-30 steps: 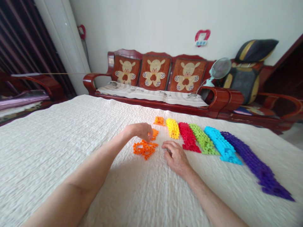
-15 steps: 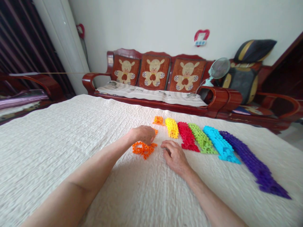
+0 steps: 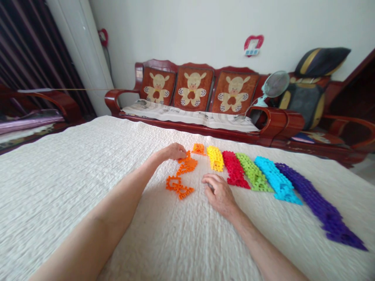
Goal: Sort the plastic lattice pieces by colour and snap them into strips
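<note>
My left hand reaches forward with fingers pinched at the upper left edge of an orange toothed plastic piece. Nearer to me lies another orange openwork piece, touching or almost touching the first. A small orange stack stands just beyond my left fingertips. My right hand rests on the white quilted cover, fingers loosely bent and thumb apart, nothing seen in them. To its right run rows of interlocking plastic pieces: yellow, red, green, light blue and purple.
Beyond the covered surface stands a wooden sofa with three bear cushions. A small fan is at its right arm, beside a chair with a dark massage pad. Another wooden armrest is at far left.
My left hand has moved away from me and slightly left, uncovering the orange pieces. My right hand stays nearly in place. The view has shifted a little.
</note>
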Available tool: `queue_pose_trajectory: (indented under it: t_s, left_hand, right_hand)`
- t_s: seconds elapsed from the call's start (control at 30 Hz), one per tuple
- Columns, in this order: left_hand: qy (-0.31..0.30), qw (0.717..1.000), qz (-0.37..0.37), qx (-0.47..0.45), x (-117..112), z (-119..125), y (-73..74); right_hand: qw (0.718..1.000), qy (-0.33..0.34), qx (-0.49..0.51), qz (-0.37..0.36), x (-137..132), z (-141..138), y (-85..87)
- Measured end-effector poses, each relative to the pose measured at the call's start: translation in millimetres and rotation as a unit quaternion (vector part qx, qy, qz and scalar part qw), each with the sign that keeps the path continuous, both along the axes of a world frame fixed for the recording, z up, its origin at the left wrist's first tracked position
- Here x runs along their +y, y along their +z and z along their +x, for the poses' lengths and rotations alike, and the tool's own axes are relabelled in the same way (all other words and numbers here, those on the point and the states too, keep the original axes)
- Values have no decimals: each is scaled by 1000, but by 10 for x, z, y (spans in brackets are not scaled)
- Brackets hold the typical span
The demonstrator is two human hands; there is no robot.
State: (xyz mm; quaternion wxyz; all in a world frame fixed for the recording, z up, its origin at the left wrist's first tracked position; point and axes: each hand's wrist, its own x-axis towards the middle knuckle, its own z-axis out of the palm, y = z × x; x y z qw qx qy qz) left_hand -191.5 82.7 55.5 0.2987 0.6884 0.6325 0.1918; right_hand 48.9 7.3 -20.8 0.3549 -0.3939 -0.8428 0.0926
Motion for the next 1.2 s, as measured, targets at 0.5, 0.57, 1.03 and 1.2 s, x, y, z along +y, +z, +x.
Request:
queue_pose_trajectory:
  t_s: [0.5,0.57,1.03,1.2]
  left_hand:
    - [-23,988,40,146,10,56,80]
    - [-52,978,87,181,44,5,54]
    - [-163,969,119,143,51,-50,-65]
    - [-173,975,94,108,38,14,-47]
  right_hand:
    - [1000,1,7,-3,0,0,-10]
    - [1000,1,8,-2,-1,-2,-7]
    - [1000,-8,-9,-17,-23,11,20]
    - [1000,-8,-15,-23,-21,25,11]
